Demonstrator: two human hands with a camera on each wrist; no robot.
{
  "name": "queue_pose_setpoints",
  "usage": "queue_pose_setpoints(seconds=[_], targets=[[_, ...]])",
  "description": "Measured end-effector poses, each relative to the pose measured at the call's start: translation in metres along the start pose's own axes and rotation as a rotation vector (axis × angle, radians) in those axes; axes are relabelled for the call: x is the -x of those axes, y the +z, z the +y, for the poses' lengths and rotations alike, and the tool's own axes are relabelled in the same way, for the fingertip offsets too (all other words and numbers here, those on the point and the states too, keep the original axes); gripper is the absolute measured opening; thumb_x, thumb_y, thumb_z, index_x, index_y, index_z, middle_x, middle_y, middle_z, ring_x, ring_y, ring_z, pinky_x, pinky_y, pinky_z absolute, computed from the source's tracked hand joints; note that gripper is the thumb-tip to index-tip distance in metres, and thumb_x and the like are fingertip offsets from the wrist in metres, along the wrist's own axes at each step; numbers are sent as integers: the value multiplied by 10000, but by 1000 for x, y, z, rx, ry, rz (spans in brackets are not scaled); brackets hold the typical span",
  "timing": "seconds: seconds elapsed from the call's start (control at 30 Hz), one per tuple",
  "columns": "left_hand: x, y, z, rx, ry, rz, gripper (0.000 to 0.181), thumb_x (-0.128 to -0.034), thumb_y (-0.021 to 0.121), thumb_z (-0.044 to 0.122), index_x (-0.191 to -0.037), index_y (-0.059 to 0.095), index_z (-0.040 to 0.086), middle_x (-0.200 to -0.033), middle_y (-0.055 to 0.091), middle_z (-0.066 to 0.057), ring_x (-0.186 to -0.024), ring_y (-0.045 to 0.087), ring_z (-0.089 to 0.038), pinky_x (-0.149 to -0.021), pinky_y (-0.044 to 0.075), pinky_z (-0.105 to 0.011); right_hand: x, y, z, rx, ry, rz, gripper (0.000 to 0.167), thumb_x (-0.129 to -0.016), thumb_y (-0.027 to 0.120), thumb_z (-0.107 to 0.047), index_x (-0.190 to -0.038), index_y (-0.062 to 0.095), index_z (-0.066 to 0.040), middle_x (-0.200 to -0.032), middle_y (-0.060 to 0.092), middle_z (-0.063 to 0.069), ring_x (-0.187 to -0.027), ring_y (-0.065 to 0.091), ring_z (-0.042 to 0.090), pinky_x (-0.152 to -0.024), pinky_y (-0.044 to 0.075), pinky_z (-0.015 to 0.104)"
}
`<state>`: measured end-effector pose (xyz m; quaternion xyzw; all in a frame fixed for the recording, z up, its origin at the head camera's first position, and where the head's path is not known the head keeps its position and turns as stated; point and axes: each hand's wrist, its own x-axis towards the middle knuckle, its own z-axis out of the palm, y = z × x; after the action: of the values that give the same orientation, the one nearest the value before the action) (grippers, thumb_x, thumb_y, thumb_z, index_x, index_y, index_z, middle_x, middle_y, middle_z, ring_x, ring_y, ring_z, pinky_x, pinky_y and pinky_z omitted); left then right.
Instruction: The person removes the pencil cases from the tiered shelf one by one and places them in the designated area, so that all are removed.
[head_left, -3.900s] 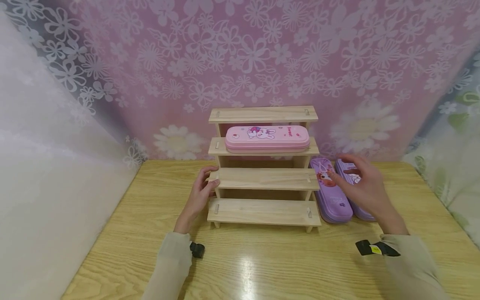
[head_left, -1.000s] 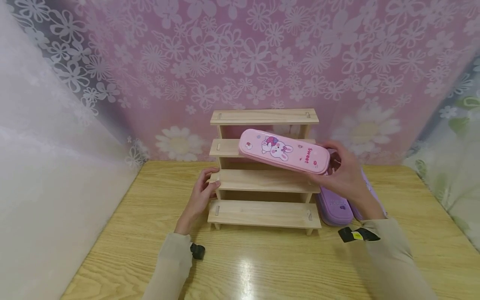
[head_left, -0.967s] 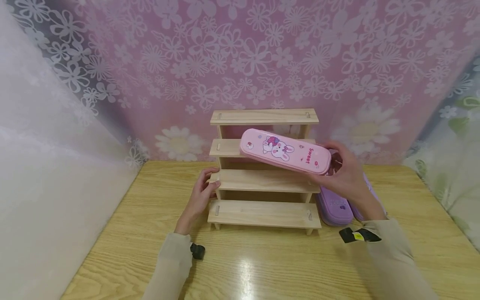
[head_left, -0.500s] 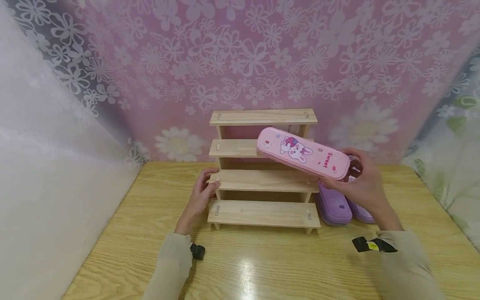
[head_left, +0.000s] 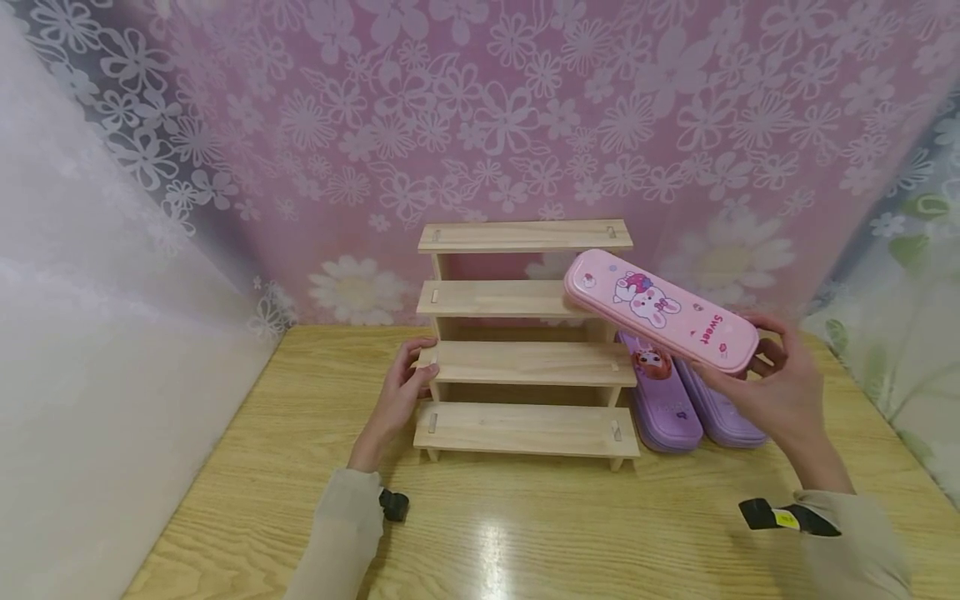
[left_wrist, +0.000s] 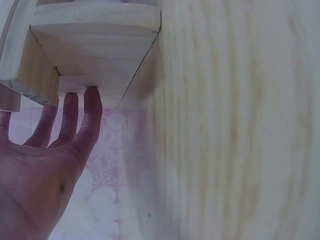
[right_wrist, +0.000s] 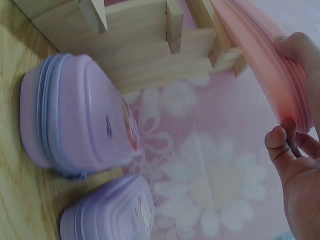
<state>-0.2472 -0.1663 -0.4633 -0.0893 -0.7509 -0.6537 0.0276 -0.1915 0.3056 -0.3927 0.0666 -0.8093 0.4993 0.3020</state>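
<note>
A pink zippered pencil case (head_left: 660, 310) with a bunny and the word "Sweet" hangs in the air, tilted down to the right. My right hand (head_left: 787, 387) pinches its right end; thumb and fingers also show on the case (right_wrist: 260, 55) in the right wrist view. With its fingers round the edge, my left hand (head_left: 401, 387) holds the left end of the third tier of a wooden step shelf (head_left: 525, 429). Fingertips of the left hand (left_wrist: 45, 165) touch the underside of the wood in the left wrist view.
Two purple pencil cases, one (head_left: 663, 400) against the shelf's right side and another (head_left: 723, 408) beside it, lie on the wood-grain table (head_left: 450, 533). A pink floral curtain (head_left: 510, 108) closes off the back, with pale fabric at both sides.
The pink pencil case was on the shelf's second tier; my right hand has taken it and carried it rightward, over the purple cases. My left hand stays in place.
</note>
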Motion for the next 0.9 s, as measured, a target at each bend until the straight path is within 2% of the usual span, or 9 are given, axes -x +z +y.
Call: queue_pose_setpoints(seconds=[0.13,0.3,0.5,0.67,0.8,0.9], targets=[[1,0,0,3,-3,1,395,-1033,556,182,-1421,490,148,-1427,523,-145,-1065,595,-222,-800,576,-401,3,-12,2,-5,46,51,816,-637,833,199,-1333,553,-122,-1138,627,-108,-802,625,-44,-621,481,59],[1,1,0,-1,-8,7,402,-1030,562,183,-1424,488,146,-1428,525,-135,-1065,596,-226,-810,578,-416,6,-26,8,-38,109,115,837,-622,809,241,-1338,557,-110,-1164,629,-70,-784,615,-9,-609,483,61],[1,1,1,4,-6,8,405,-1027,560,176,-1423,485,139,-1422,524,-136,-1064,594,-220,-824,574,-429,10,-38,14,-30,106,190,854,-625,790,253,-1372,547,-82,-1167,636,-81,-750,600,-24,-607,479,45],[1,1,2,5,-4,14,389,-1025,563,178,-1408,501,163,-1417,532,-131,-1062,596,-224,-817,575,-449,13,-47,21,13,97,223,848,-642,790,242,-1383,553,-96,-1158,636,-114,-701,580,-38,-620,489,40],[1,1,1,-3,-4,7,400,-1028,561,195,-1420,493,156,-1424,526,-134,-1081,594,-241,-828,574,-457,15,-53,25,44,136,253,837,-658,813,199,-1367,556,-164,-1074,624,-136,-630,544,-47,-599,468,30],[1,0,0,-10,-3,-3,416,-1031,557,208,-1435,480,143,-1434,517,-139,-1103,592,-254,-845,574,-458,18,-58,31,119,149,288,829,-668,857,113,-1365,552,-217,-1006,576,-180,-622,487,-43,-581,421,17]])
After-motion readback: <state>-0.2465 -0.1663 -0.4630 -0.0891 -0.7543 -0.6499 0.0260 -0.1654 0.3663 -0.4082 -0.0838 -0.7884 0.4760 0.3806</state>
